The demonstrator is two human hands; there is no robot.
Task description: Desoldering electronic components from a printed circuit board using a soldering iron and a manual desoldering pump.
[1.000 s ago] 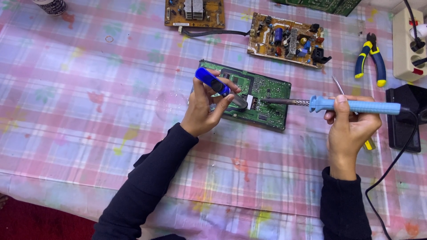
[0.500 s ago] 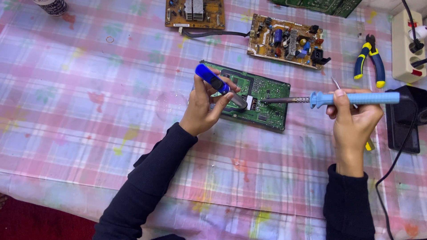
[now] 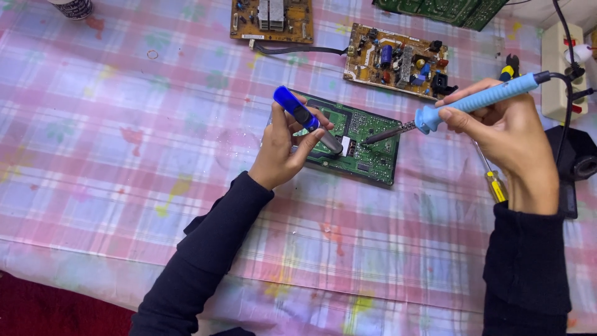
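A green circuit board lies on the pink plaid tablecloth. My left hand grips a blue-capped tube-shaped tool, its grey tip resting on the board near a white part. My right hand holds a light blue soldering iron, tilted, with its metal tip touching the board just right of the tube's tip. Both arms wear dark sleeves.
Two brown circuit boards lie at the back, joined by a dark cable. A yellow-handled screwdriver lies under my right hand. A white power strip and a black object sit at the right edge. Green boards lie at the top.
My right hand has swung up and tilted the soldering iron, handle rising to the right, while its tip stays on the board. My left hand has barely moved.
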